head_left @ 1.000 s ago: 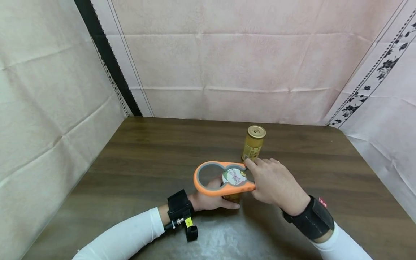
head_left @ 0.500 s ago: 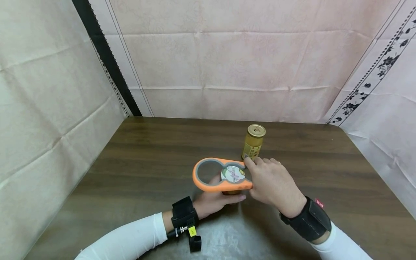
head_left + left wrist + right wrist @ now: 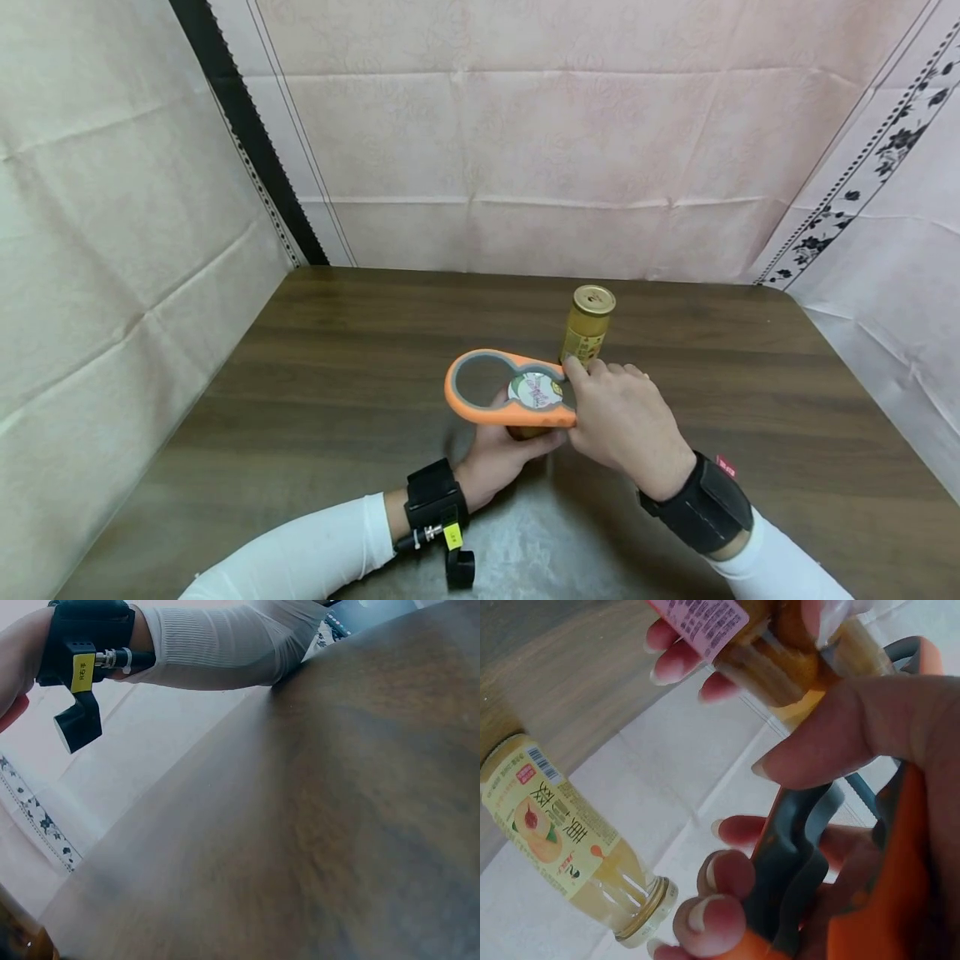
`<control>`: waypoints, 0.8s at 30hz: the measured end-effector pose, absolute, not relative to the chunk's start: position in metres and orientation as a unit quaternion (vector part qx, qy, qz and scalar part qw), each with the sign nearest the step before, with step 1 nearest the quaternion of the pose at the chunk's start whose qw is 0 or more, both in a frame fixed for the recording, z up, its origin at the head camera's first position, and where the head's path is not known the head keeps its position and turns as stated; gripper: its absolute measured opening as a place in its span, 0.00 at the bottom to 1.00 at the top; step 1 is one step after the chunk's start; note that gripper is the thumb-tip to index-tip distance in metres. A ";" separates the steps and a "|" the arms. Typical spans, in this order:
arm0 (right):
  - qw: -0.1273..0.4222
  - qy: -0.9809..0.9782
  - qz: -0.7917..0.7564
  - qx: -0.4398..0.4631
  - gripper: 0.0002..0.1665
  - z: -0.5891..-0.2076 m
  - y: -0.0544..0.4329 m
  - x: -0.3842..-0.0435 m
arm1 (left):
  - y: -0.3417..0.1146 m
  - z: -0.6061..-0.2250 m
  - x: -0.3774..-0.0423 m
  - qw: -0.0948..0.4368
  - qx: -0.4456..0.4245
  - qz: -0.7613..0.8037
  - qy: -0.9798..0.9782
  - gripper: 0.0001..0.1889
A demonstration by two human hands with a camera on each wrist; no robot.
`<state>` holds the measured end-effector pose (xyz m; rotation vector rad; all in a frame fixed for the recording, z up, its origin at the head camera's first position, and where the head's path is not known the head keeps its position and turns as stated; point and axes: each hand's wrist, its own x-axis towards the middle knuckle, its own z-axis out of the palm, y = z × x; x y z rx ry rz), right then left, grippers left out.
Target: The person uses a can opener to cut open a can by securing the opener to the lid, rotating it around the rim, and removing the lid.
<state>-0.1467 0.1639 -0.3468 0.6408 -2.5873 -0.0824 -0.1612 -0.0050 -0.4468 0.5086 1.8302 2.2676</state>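
My left hand grips a glass jar with amber contents and a pink label. Its round printed white lid shows through the opening of an orange and grey jar opener. Around the opener's right end, my right hand is curled; in the right wrist view its thumb lies above the grey toothed inner edges. The opener largely hides the jar from above. In the left wrist view only a brown glass edge of the jar shows at the lower left corner.
A second jar, gold-lidded with a yellow peach label, stands upright just behind my right hand. Both hands work over a brown wooden table. Pale cloth hangs behind the table and at its sides.
Both hands, with the jar and the opener, have shifted slightly toward the far side of the table. My left wrist has moved right; my right wrist has moved a little left.
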 end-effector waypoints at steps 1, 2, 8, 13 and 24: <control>0.237 -0.944 -0.029 0.229 0.27 -0.347 0.163 -0.146 | -0.005 -0.447 -0.161 0.087 0.164 0.764 0.618 0.35; 0.239 -0.944 -0.029 0.224 0.27 -0.347 0.162 -0.146 | -0.004 -0.447 -0.162 0.084 0.157 0.766 0.618 0.35; 0.242 -0.950 -0.031 0.196 0.26 -0.346 0.154 -0.146 | -0.004 -0.449 -0.165 0.062 0.133 0.762 0.631 0.37; 0.250 -0.953 -0.037 0.169 0.23 -0.348 0.147 -0.147 | -0.006 -0.451 -0.168 0.046 0.118 0.748 0.651 0.35; 0.268 -0.950 -0.037 0.153 0.23 -0.349 0.140 -0.147 | -0.010 -0.448 -0.170 0.059 0.103 0.750 0.651 0.33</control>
